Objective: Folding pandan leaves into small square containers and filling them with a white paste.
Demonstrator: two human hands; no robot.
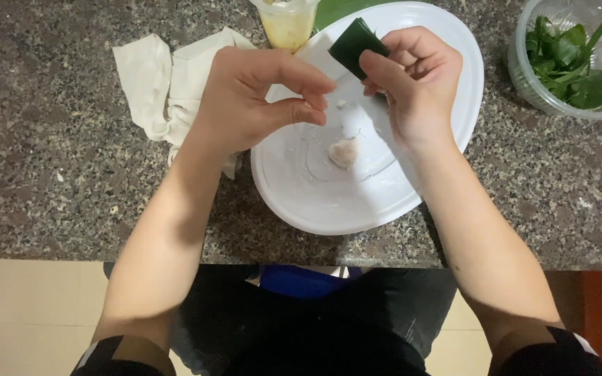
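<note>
Above smooth white plate (447, 83), glossy folded leaf (357, 43) in right hand (412, 83)
</note>
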